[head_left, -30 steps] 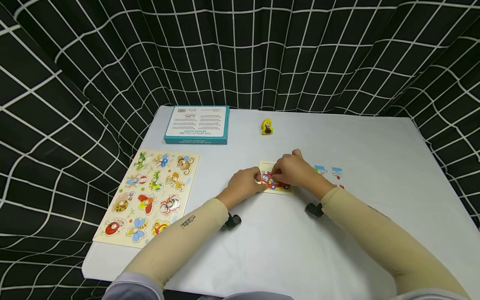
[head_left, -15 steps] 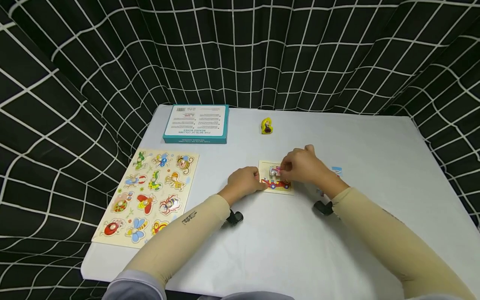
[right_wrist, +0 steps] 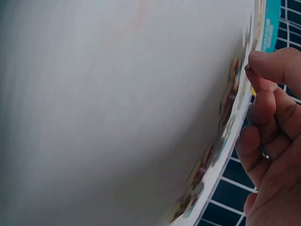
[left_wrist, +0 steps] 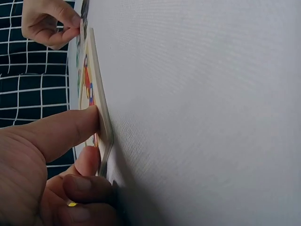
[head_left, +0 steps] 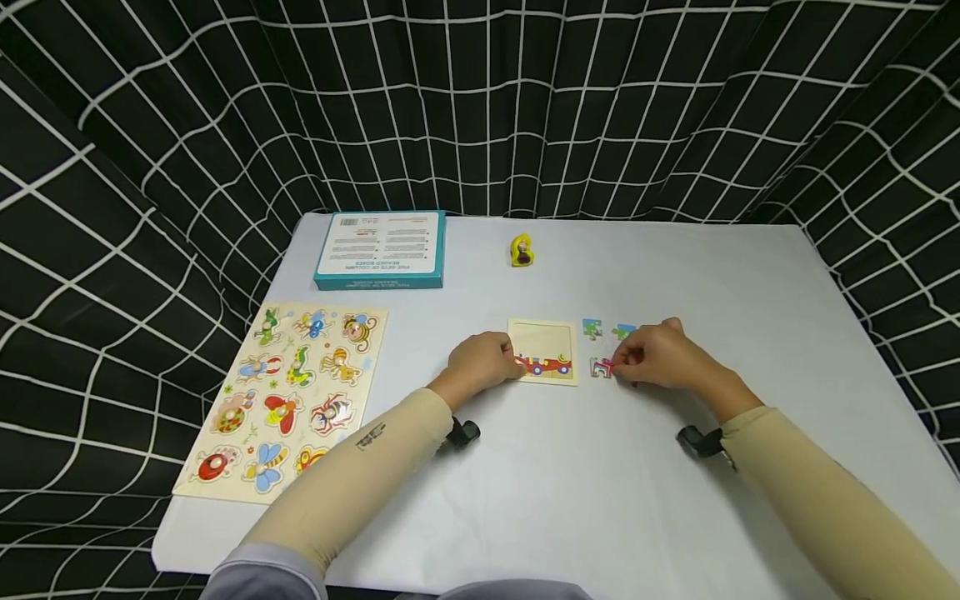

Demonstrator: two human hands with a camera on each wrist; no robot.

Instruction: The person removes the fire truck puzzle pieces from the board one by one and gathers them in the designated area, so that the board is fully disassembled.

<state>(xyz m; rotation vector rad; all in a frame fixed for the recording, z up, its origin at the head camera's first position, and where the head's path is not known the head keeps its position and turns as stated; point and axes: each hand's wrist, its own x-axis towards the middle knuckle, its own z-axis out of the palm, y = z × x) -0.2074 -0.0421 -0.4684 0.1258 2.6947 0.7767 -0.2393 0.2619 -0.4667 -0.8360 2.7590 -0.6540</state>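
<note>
A small wooden puzzle tray (head_left: 543, 342) lies on the white table, with red car pieces (head_left: 552, 366) along its lower edge and bare wood above. My left hand (head_left: 482, 362) grips its left side, the thumb (left_wrist: 84, 123) on top and the index finger curled at the edge. Just right of the tray, my right hand (head_left: 660, 356) pinches a red-and-white jigsaw piece (head_left: 600, 367) between thumb and index finger, low over the table. Behind it lie a green-and-blue piece (head_left: 592, 328) and another piece (head_left: 624, 332). More pieces (right_wrist: 230, 89) appear in the right wrist view; my right hand hides them in the head view.
At the left lies a large wooden insect peg puzzle (head_left: 288, 392). A teal box (head_left: 380, 250) stands at the back left. A small yellow figure piece (head_left: 521, 250) sits behind the tray. Black cloth with a white grid (head_left: 480, 108) surrounds the table (head_left: 555, 492).
The right hand has lifted the red-and-white piece out of the tray and carried it right, down beside the other pieces. My left hand keeps hold of the tray's left side.
</note>
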